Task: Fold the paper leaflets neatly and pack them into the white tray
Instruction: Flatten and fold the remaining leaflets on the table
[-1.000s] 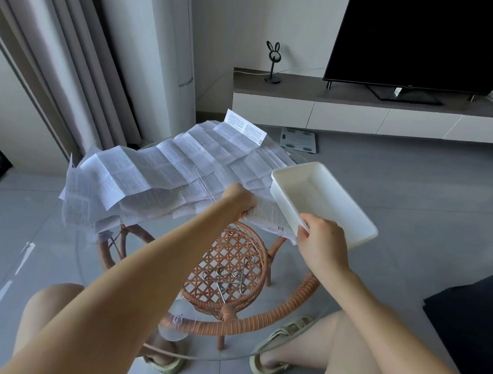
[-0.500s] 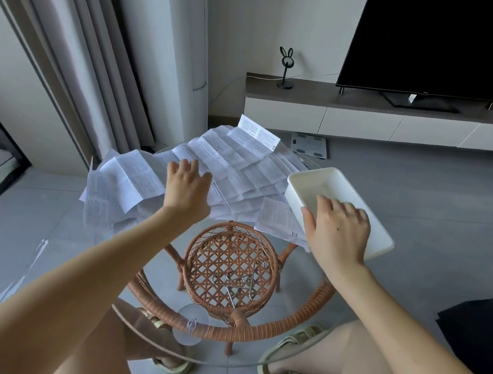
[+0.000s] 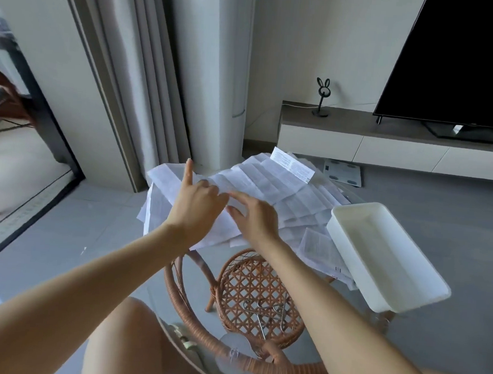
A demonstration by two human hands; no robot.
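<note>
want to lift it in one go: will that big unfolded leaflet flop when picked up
Likely floppy: the leaflet hangs limp at its left end. Its many creases would probably make it buckle along them.

The left grip (image 3: 197,204) and right grip (image 3: 254,219) are bare, as are the left forearm (image 3: 86,286) and right forearm (image 3: 332,312). A bare knee (image 3: 130,324) shows at bottom centre, beside a pale olive strapped sandal (image 3: 183,341).
</note>
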